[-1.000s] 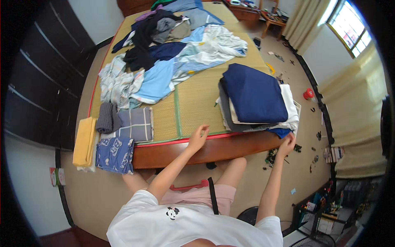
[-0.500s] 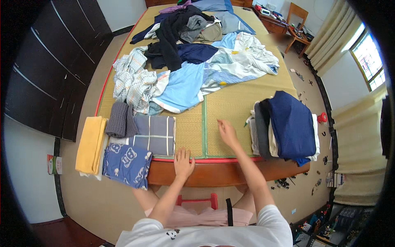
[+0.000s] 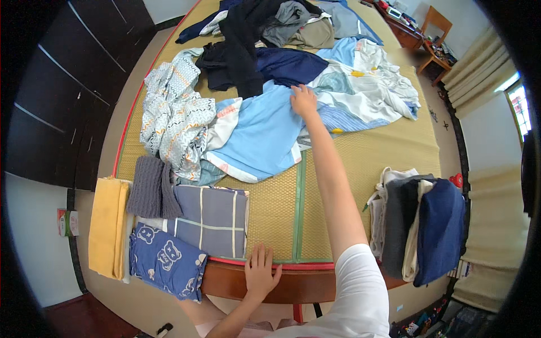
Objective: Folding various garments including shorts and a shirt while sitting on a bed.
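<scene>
My right hand [image 3: 304,102] reaches far forward over the pile on the bed. Its fingers are bent slightly and apart, touching a light blue cloth [image 3: 262,127] close to the lower edge of a navy garment [image 3: 290,65]. I see no cloth gripped in it. My left hand [image 3: 262,272] lies flat with fingers spread on the near edge of the woven mat [image 3: 349,197], beside a folded grey checked cloth [image 3: 211,217]. Left of the light blue cloth lies a crumpled white patterned cloth [image 3: 180,110]; on its right is a white and blue printed cloth [image 3: 372,84].
At the near left are a folded yellow towel [image 3: 107,228], a dark grey knitted piece [image 3: 149,188] and a blue bear-print cloth [image 3: 169,259]. A stack of folded clothes [image 3: 437,231] stands at the near right. Dark wardrobes [image 3: 62,96] line the left side.
My right hand has moved forward from above the bare mat to the light blue cloth. My body leans farther over the bed. My left hand stays flat at the near edge.
</scene>
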{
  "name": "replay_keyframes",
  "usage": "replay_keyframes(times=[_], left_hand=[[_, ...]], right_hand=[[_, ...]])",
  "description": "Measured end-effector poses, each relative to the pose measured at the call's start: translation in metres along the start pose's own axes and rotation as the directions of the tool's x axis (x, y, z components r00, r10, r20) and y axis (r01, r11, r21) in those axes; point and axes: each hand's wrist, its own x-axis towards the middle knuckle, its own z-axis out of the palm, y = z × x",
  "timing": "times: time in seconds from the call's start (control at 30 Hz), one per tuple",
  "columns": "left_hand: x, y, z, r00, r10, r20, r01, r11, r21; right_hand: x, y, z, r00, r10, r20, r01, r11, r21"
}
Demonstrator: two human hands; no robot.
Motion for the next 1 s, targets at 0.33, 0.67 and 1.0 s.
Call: replay_keyframes(times=[0.33, 0.67, 1.0], left_hand=[[0.001, 0.002, 0.003, 0.999, 0.023, 0.031, -0.023, 1.0, 0.001], [0.005, 0.003, -0.002, 0.999, 0.01, 0.037, -0.012, 0.999, 0.047], [0.001, 0.005, 0.001, 0.999, 0.032, 0.031, -0.034, 0.999, 0.04]], right_hand=[[0.048, 0.025, 0.018, 0.97, 0.007, -0.244, 0.005, 0.999, 0.047], [0.056, 0.024, 0.014, 0.978, 0.041, -0.207, -0.049, 0.998, -0.032], [0.025, 0.044, 0.022, 0.949, 0.038, -0.314, 0.095, 0.912, 0.398]])
